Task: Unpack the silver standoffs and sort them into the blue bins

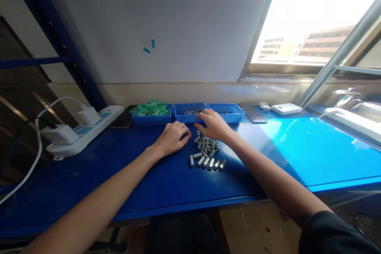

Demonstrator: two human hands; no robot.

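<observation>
Blue plastic bins stand three abreast at the back of the blue table [89,182]. The left bin [151,120] is heaped with small green bags [151,108]. The middle bin [183,119] holds a thin scatter of grey metal parts, and the right bin [234,118] has only a few small dark pieces. The right hand [212,126] lies palm down against the middle bin's front wall, fingers loosely apart and gripping nothing. The left hand [172,138] rests on the table just beside it, fingers curled together; whether they enclose anything cannot be told. Just in front of both hands lies a pile of metal spacers [206,144], with a row of five spacers [207,162] nearer the table edge
</observation>
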